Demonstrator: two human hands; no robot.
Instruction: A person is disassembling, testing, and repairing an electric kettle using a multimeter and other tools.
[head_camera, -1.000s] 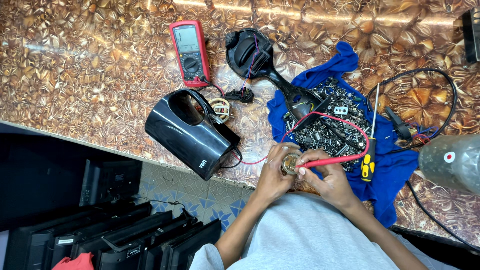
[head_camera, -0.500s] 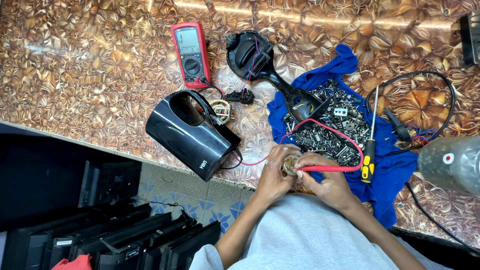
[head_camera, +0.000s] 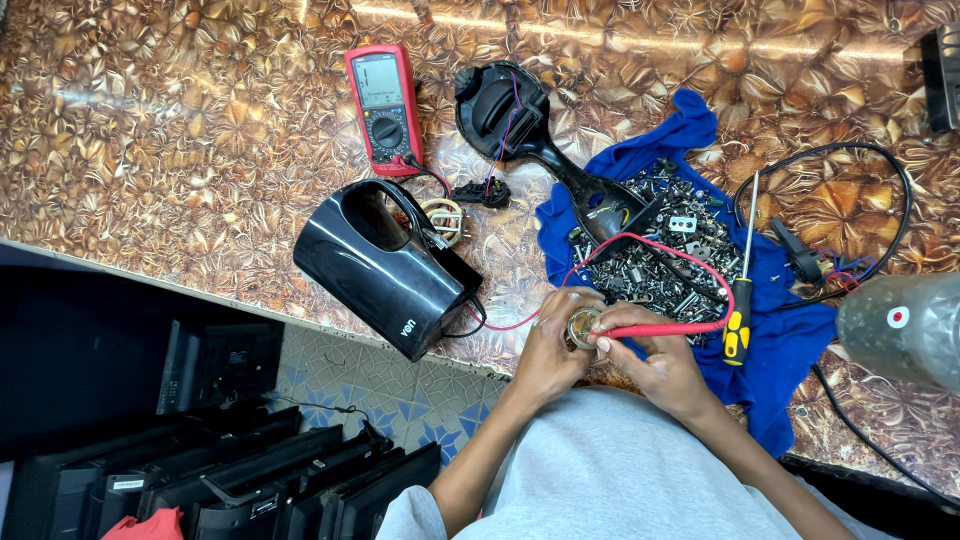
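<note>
While left hand (head_camera: 548, 352) grips round part (head_camera: 581, 326), right hand (head_camera: 655, 360) presses red probe (head_camera: 660, 329).

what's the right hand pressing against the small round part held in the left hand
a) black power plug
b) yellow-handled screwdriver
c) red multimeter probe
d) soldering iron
c: the right hand pinches a red multimeter probe with its tip on the small round part held in the left hand, while the yellow-handled screwdriver lies untouched on the blue cloth.
</note>
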